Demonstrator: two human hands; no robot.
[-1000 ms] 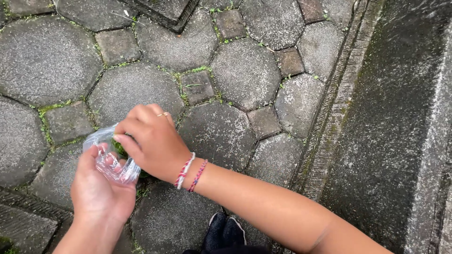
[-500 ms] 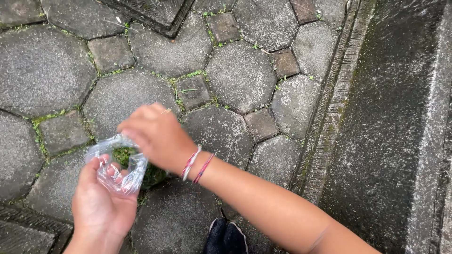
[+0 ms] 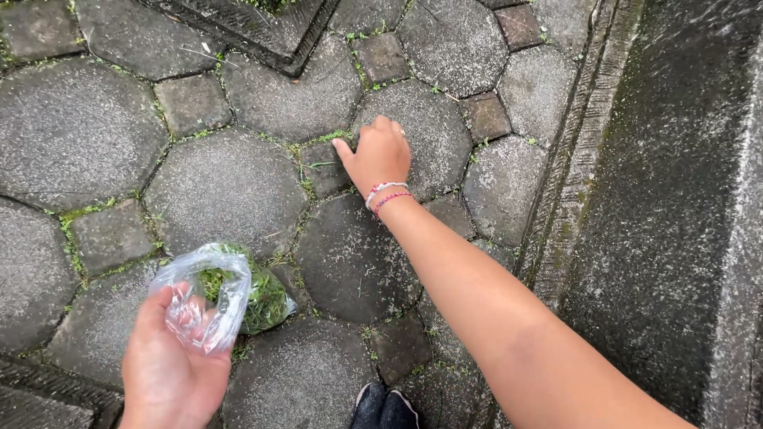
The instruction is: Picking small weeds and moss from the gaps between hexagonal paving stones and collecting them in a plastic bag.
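Left hand is holding a clear bag low at the left, fingers clamped on its mouth, keeping it open; the bag is hanging partly filled with green weeds, bottom resting on the paving. Right hand is reaching out over the stones, thumb and fingers bunched together at the joint where grass is growing between pavers. Cannot tell whether anything is pinched yet, since the fingertips are hidden under the hand.

To do this well, judging from the frame: pinching low at the base of the grass, right in the crack, and pulling straight up looks best, so roots are coming out rather than tearing. Bag mouth is sitting well apart from the right hand, so keeping it open and facing that way helps.

Around: more green is lining the joints at the left and near the top. A sunken drain frame is sitting at the top, a concrete kerb and dark wet slab at the right. A shoe tip is showing at the bottom. Nothing is blocking the reach.
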